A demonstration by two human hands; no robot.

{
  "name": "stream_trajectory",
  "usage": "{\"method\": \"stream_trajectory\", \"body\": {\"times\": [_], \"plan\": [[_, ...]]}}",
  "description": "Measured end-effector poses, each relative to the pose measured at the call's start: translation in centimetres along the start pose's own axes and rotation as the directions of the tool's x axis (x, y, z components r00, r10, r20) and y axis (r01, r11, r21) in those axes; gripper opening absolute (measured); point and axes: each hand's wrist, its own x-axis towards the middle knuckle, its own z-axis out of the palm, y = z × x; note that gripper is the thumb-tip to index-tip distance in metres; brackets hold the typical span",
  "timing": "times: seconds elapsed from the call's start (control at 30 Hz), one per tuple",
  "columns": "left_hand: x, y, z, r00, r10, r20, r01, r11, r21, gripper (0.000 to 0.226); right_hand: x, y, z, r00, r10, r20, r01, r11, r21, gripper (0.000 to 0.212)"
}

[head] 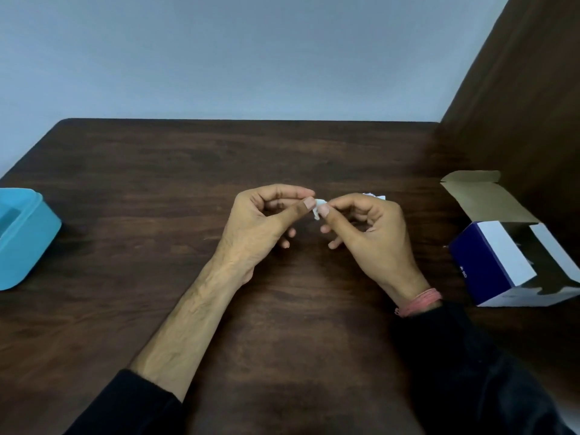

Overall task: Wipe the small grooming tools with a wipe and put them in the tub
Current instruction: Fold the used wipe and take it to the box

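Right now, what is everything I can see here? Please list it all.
tub: one, light blue, at the table's left edge, partly out of frame.
carton: one, navy and white, flaps open, at the right of the table.
small white packet: one, pinched between both hands at the centre; too small to identify surely.
table: one, dark brown wood.
wristband: one, pink, on the right wrist.
left hand: pinches the packet.
right hand: pinches the packet.
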Motion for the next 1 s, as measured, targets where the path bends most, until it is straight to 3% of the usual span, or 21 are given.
{"method": "stream_trajectory", "body": {"times": [0.2,0.33,0.5,0.7,0.87,0.93,1.0], "plan": [[0.2,-0.4,0.8,0.996,0.068,0.057,-0.073,0.993,0.094,0.021,0.5,0.1,-1.1,0.998,0.058,0.036,-0.06,0.996,0.061,0.033],[2.2,-0.5,1.9,0.995,0.039,0.092,-0.05,0.99,0.13,0.018,1.1,0.7,-3.3,0.991,0.114,-0.065,-0.115,0.993,-0.027,0.023],[5.6,-0.5,5.9,0.99,0.039,0.138,-0.046,0.998,0.043,0.015,2.2,2.0,-6.0,0.954,0.163,-0.251,-0.173,0.985,-0.021,0.011],[7.4,-0.8,8.9,0.989,0.068,0.131,-0.076,0.996,0.056,0.02,2.8,2.6,-6.8,0.961,0.192,-0.199,-0.19,0.981,0.026,0.018],[7.1,-1.1,9.2,0.992,0.105,0.07,-0.116,0.976,0.184,0.016,3.1,2.9,-6.5,0.935,0.221,-0.278,-0.26,0.959,-0.112,0.009],[6.8,-1.1,9.2,0.988,0.153,-0.023,-0.137,0.935,0.328,0.014,3.1,3.0,-6.4,0.922,0.22,-0.318,-0.284,0.944,-0.171,0.007],[6.2,-1.1,9.1,0.961,0.244,-0.134,-0.132,0.823,0.552,0.015,3.2,3.1,-6.3,0.911,0.221,-0.347,-0.305,0.929,-0.209,0.007]]}}
